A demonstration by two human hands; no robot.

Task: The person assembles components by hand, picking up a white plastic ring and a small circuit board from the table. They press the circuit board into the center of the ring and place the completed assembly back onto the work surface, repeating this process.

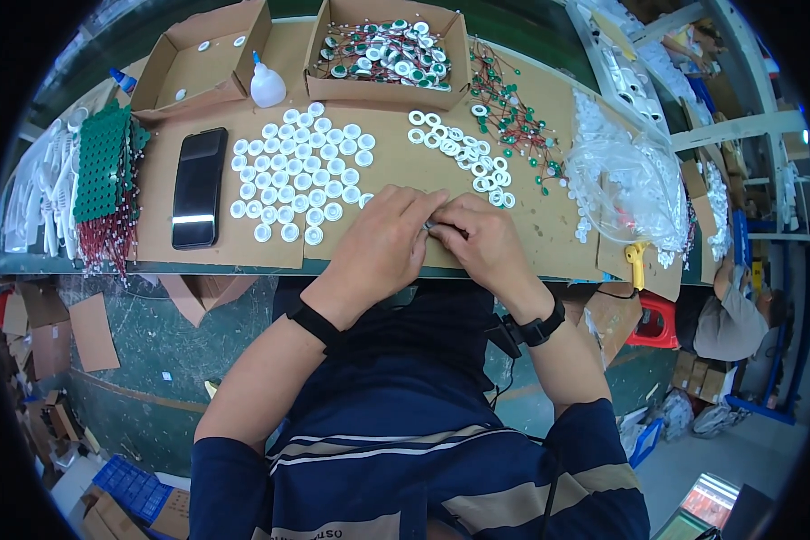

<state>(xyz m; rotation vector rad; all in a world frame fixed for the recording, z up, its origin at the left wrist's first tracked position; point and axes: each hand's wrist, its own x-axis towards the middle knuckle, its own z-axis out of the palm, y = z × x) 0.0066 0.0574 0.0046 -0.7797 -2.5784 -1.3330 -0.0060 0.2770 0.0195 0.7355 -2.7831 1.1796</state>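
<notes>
Head view. The left hand and the right hand are brought together at the near edge of the brown cardboard-covered workbench. Both are curled closed, fingertips meeting around a small part pinched between them; it is mostly hidden, so its kind cannot be told. Just beyond the left hand, flat white round plastic discs are laid out in rows; beyond the right hand lies a loose string of white plastic rings, with red-wired green-capped pieces near it. A black smartphone lies well to the left, and an open cardboard box of wired discs stands at the far edge. The part is judged light, stiff and easily dropped, best gripped by its rim.
</notes>
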